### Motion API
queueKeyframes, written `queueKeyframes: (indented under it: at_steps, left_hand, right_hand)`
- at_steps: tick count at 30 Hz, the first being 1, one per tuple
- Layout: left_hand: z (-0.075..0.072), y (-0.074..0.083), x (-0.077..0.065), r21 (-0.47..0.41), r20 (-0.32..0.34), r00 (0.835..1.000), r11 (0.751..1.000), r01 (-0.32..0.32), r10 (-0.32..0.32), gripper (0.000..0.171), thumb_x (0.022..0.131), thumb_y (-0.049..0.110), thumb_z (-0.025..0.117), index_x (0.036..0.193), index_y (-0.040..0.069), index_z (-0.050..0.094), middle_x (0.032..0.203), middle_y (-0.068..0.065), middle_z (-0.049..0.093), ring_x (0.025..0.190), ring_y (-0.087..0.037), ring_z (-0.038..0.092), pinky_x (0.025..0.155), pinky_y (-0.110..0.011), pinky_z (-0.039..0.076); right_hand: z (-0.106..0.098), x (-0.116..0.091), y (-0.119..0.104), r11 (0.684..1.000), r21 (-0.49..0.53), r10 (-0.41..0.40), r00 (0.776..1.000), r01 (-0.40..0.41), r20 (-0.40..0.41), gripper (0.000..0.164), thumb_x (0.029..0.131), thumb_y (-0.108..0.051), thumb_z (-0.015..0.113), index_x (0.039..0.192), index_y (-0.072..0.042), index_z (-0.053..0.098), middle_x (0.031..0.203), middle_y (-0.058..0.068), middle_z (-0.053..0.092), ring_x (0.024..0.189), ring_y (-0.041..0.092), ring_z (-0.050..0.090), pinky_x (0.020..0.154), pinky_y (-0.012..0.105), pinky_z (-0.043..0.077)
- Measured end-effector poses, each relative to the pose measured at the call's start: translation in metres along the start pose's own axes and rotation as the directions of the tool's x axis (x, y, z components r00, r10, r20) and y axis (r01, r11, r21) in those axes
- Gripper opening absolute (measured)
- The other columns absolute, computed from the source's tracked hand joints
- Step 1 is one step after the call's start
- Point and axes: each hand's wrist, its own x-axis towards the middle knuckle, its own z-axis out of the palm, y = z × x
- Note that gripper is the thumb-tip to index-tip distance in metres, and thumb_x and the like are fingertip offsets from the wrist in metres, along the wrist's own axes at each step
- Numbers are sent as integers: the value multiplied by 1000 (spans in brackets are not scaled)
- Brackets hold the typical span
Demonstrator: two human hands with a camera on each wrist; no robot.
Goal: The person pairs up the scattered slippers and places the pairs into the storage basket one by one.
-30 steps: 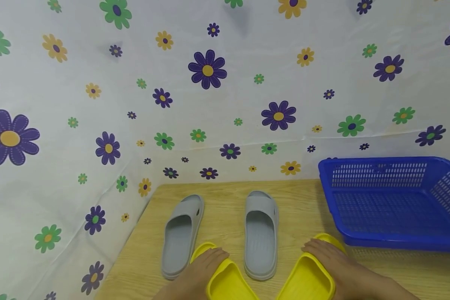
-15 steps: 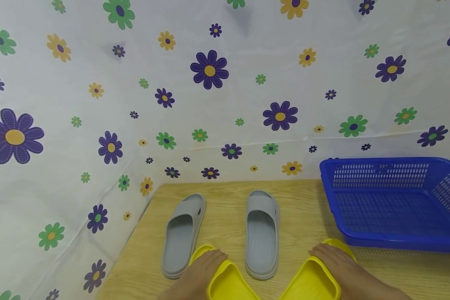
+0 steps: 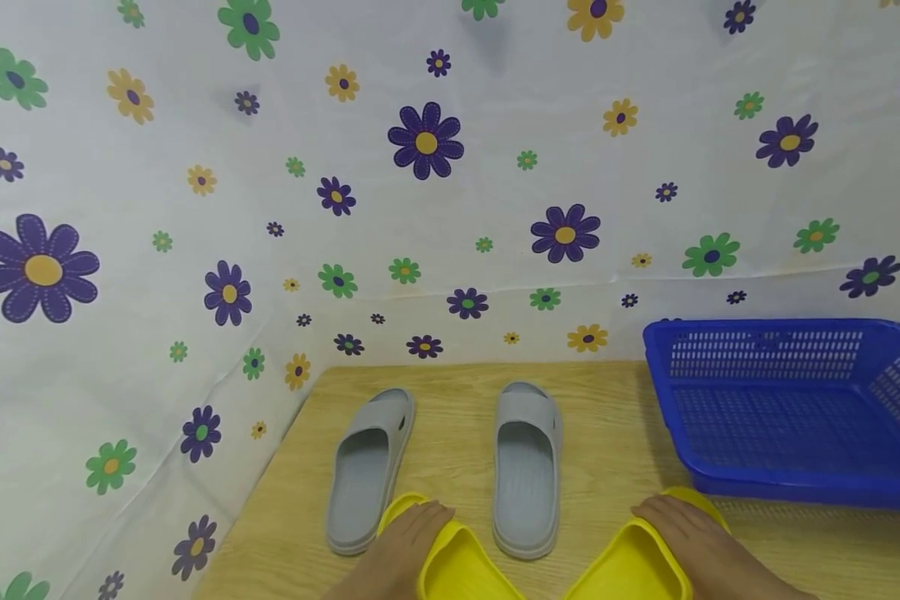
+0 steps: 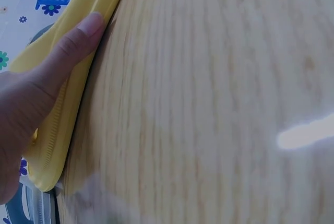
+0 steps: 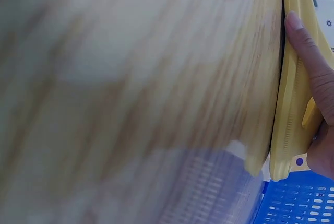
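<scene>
In the head view, my left hand [image 3: 401, 557] grips a yellow slipper [image 3: 461, 571] across its strap. In the left wrist view its thumb [image 4: 70, 46] presses along the slipper's side. My right hand [image 3: 697, 542] grips the other yellow slipper [image 3: 630, 567] the same way, its thumb [image 5: 308, 49] against the side in the right wrist view. The toes of the pair point apart; their heels lie beyond the lower frame edge. A grey slipper [image 3: 360, 487] lies just beyond my left hand, and a second grey slipper [image 3: 525, 483] lies between the yellow two.
A blue perforated basket [image 3: 795, 487] stands at the back right, just beyond the right yellow slipper. All rests on a wood-grain tabletop [image 3: 450, 425]. White flower-patterned sheeting [image 3: 495, 200] rises behind and on the left.
My right hand has shifted the right yellow slipper to the right, closer below the basket. The left hand and its slipper hardly move. The whole view drifts slightly.
</scene>
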Motion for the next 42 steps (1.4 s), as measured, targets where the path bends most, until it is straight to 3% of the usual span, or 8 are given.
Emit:
queueKeyframes:
  at_steps: [12,19,23,29,33,36,38,42]
  left_hand:
    - [4,5,-4,84,-62,998,996,23,-18,102,72,80,52,138,3,41,132,-8,53,123,-22,50,102,-37,41]
    - [9,7,-6,184,-161,987,983,6,24,96,81,80,34,131,-1,47,123,-9,59,115,-21,55,104,-28,37]
    - [12,7,-5,240,-206,977,971,-5,56,94,85,77,24,126,-3,51,118,-12,61,110,-22,58,99,-30,42]
    - [14,9,-3,337,-216,975,941,21,55,87,90,72,24,121,-3,55,111,-11,63,102,-19,60,90,-29,48]
    - [11,13,-2,377,-208,977,925,37,45,81,92,67,28,119,-3,56,106,-10,63,98,-18,60,87,-28,50]
    - [9,16,-1,399,-201,979,915,59,24,75,94,63,31,117,-3,58,104,-9,63,97,-17,60,86,-28,51]
    - [8,19,-1,407,-184,983,910,77,-1,68,95,58,36,117,-2,58,104,-9,63,97,-17,59,87,-28,51]
    - [13,21,0,422,-236,972,900,106,-4,55,102,40,26,114,-2,60,101,-8,64,94,-18,60,86,-28,51]
  right_hand:
    - [5,-9,5,993,-118,-26,995,15,-95,97,60,-77,66,123,-6,52,119,8,60,108,25,53,108,7,-5]
    - [4,-16,6,987,-160,-31,991,10,-131,97,60,-78,65,123,-5,49,118,11,60,109,23,46,109,9,-6]
    - [0,-17,3,989,-138,34,994,-48,-102,102,57,-80,65,124,-5,48,119,13,59,109,25,51,107,8,-8]
    - [-7,-20,-2,981,-117,155,988,-156,-22,107,55,-82,65,128,-6,44,123,12,57,112,28,52,102,5,-12]
    - [-7,-24,-2,976,-138,169,985,-170,-19,105,59,-78,66,129,-5,40,124,13,56,113,29,52,108,21,8]
    - [-6,-27,0,974,-155,159,987,-162,-32,103,60,-76,66,129,-5,39,123,13,56,111,30,53,98,32,27]
    - [-7,-28,0,973,-158,164,986,-167,-31,103,60,-76,66,129,-5,39,122,14,56,111,31,54,91,37,34]
    - [-8,-29,-2,966,-155,206,978,-207,-22,107,58,-80,64,130,-6,38,120,14,56,110,32,54,88,45,39]
